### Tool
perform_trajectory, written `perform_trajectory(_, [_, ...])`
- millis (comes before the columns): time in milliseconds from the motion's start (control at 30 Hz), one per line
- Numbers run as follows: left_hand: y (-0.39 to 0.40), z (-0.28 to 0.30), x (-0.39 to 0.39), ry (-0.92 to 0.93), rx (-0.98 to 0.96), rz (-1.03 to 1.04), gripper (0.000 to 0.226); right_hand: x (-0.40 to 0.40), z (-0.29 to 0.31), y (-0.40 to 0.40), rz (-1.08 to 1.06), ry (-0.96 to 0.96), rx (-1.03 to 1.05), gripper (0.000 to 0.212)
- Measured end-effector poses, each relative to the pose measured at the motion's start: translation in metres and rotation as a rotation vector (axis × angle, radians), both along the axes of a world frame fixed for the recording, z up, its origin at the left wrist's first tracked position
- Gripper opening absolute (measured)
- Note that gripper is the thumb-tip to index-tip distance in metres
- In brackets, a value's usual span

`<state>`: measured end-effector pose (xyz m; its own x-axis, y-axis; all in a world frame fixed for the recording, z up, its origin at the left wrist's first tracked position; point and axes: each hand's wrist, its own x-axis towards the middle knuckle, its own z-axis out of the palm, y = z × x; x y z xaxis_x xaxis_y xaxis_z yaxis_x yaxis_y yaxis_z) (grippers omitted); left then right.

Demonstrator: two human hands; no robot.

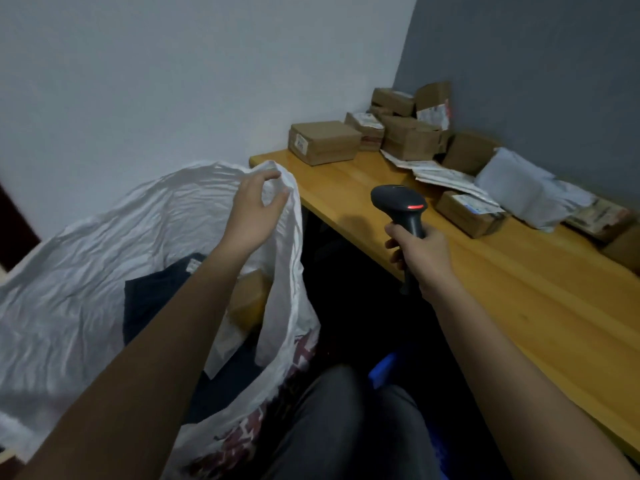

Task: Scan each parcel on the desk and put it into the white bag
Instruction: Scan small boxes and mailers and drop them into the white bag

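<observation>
The white bag stands open to the left of the wooden desk. Inside it lie a dark blue parcel and a brown box. My left hand is at the bag's near rim, with its fingers loosely curved beside the fabric. My right hand grips the handle of a black scanner; a red light glows on the scanner's head, which points toward the desk. Parcels on the desk include a brown box, a small labelled box and a grey mailer.
Several more brown boxes are piled in the desk's far corner against the walls, with white envelopes in front of them. My legs in grey trousers are below. Something blue sits under the desk edge.
</observation>
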<state>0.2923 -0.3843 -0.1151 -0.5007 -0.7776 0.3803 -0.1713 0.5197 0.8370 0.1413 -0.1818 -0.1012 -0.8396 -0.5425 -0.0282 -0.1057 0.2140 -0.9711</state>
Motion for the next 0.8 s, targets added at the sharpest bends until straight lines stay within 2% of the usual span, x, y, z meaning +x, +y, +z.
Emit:
perform_trajectory(167, [0.043,0.023,-0.069,-0.028,-0.085,-0.161,0.034,-0.035,0.006,0.047,-0.145,-0.036,-0.013,0.016])
perform_trajectory(433, [0.111,0.021,-0.196,-0.298,-0.057,-0.427,0.047,-0.096,0.021,0.109,-0.414,-0.001,-0.064,0.020])
perform_trajectory(600, [0.152,0.009,-0.267,-0.501,-0.092,-0.464,0.067,-0.130,0.025,0.136,-0.513,-0.038,-0.108,0.020])
perform_trajectory(800, [0.168,-0.012,-0.332,-0.675,-0.313,-0.447,0.078,-0.156,0.016,0.144,-0.540,-0.102,-0.113,0.014])
